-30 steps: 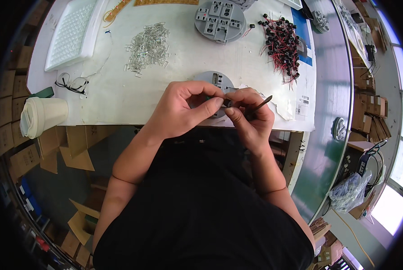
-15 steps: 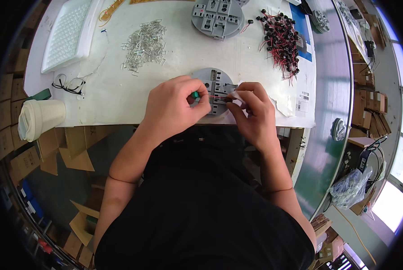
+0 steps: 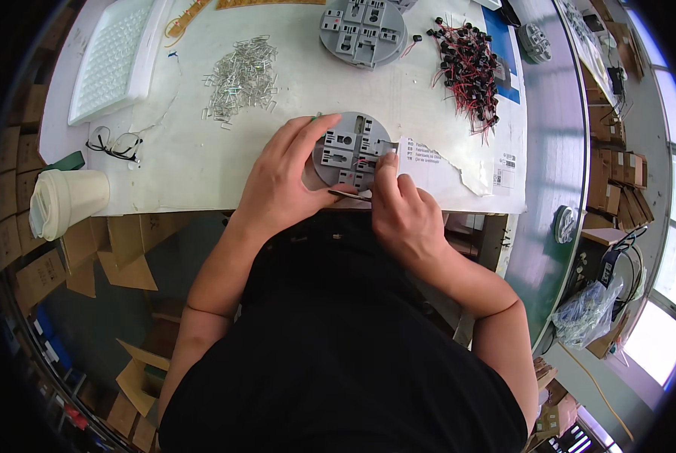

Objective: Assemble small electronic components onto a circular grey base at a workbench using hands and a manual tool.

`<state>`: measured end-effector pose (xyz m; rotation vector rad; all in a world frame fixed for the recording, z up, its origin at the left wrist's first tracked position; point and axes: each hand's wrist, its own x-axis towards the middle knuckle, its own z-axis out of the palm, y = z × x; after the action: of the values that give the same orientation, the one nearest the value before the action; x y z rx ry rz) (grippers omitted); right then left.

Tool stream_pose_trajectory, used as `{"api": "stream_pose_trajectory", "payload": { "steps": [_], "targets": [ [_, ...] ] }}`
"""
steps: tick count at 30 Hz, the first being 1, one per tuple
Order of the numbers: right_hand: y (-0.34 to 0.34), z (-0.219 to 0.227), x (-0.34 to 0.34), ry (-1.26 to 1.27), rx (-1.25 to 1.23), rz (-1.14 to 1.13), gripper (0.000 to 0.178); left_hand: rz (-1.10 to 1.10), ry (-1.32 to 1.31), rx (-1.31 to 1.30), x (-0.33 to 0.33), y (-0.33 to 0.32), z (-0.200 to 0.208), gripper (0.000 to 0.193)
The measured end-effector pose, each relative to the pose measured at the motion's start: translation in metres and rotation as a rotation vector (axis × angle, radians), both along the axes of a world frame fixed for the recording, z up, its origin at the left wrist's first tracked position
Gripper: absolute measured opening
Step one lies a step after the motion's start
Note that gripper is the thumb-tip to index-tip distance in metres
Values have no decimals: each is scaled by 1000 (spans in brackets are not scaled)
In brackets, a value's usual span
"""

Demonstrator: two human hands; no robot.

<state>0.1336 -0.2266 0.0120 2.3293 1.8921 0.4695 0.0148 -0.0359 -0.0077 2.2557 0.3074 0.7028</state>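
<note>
A round grey plastic fixture (image 3: 343,142) with raised blocks and slots lies at the table's near edge. My left hand (image 3: 281,177) grips its left side, fingers curved round the far rim and thumb at the near rim. A bit of green shows by the left fingertips. My right hand (image 3: 406,215) is curled at the fixture's right side, its fingertips pressed together at the edge; what they pinch, if anything, is hidden. A thin dark strip (image 3: 351,195) lies between the left thumb and the right hand; I cannot tell its kind. A short red wire shows on the fixture.
A second grey fixture (image 3: 363,34) sits farther back. Loose metal clips (image 3: 241,79) are heaped left of centre, and black parts with red wires (image 3: 466,72) lie at right. Glasses (image 3: 115,143), a white tray (image 3: 115,60) and a cream bin (image 3: 66,200) are at left. Printed paper (image 3: 444,170) lies at right.
My left hand has gone from pinching a green item above the fixture to gripping its rim. The right hand has moved left and nearer, uncovering the printed paper.
</note>
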Motion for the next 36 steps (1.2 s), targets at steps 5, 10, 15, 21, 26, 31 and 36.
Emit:
{"api": "stream_pose_trajectory", "payload": {
  "steps": [5,10,15,21,26,31,36],
  "targets": [
    [-4,5,11,111,-47,36,28,-5,41,12,-4,-3,-5,91],
    [54,45,53,925,216,69,22,27,58,43,-8,-10,-1,91],
    [161,38,77,780,112,468,16,40,82,-99,-12,-2,-3,90],
    [197,28,76,732,-188,464,13,31,129,-60,-24,-10,0,90],
    [190,16,65,591,-227,416,8,-37,91,-40,-25,-4,8,88],
    [162,20,80,709,68,384,10,-114,91,-9,-22,1,9,88],
    [94,64,88,1185,169,-66,15,-113,61,-37,-10,-1,9,86]
  ]
}}
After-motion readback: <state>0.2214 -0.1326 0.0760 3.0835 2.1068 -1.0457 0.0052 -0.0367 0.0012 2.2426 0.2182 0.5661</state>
